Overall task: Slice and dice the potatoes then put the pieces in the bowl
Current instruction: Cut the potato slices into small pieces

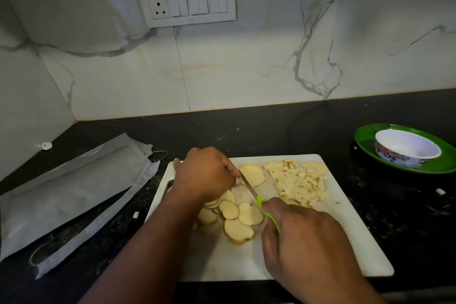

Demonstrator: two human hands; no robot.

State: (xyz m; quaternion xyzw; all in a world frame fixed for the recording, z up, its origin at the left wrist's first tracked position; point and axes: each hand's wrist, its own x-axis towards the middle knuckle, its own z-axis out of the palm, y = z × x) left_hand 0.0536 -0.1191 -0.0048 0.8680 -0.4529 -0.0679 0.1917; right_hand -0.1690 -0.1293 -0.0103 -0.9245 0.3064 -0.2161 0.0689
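Observation:
A white cutting board (345, 242) lies on the black counter. Several round potato slices (237, 217) are spread across its near left part. A heap of diced potato (298, 182) sits at its far right, with one larger slice (254, 174) beside it. My right hand (303, 242) grips a knife with a green handle (267, 215); its blade (248, 184) angles toward my left hand. My left hand (204, 175) is curled over slices on the board, fingertips at the blade. What lies under that hand is hidden. The white bowl (407, 148) looks empty.
The bowl stands on a green plate (365, 143) at the right of the counter. Grey plastic pouches (74, 192) lie to the left of the board. Small potato bits (439, 190) are scattered on the counter. A marble wall with a switch panel (187, 3) rises behind.

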